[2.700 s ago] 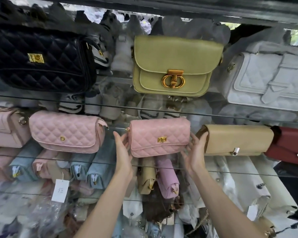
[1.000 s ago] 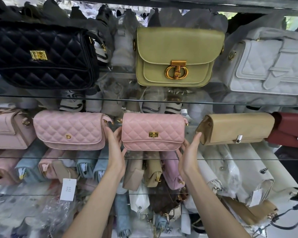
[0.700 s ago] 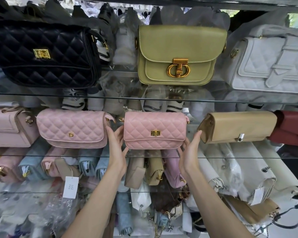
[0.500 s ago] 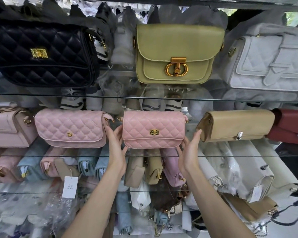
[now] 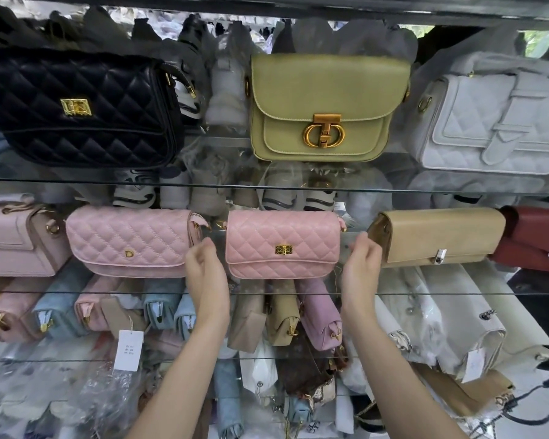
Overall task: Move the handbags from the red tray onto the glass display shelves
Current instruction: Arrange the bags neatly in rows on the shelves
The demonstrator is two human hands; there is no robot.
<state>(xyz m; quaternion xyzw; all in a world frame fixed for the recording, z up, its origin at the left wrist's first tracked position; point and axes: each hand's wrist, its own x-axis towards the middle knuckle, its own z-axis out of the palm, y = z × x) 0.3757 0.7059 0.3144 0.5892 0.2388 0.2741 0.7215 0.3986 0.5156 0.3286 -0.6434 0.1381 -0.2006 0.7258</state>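
Glass shelf [image 5: 441, 294] carries a pink quilted handbag [image 5: 282, 245] near a beige handbag [image 5: 438, 236].

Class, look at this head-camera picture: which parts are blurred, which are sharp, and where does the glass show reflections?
Head view: the left hand and right hand are smeared by motion blur; the pink quilted bag between them is sharp; the upper glass shelf carries a faint, hazy reflection beneath the white quilted bag.

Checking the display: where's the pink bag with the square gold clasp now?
The clasp bag sits centre in head view, on the middle glass shelf, wider pink bag to its left, tan clutch to its right.
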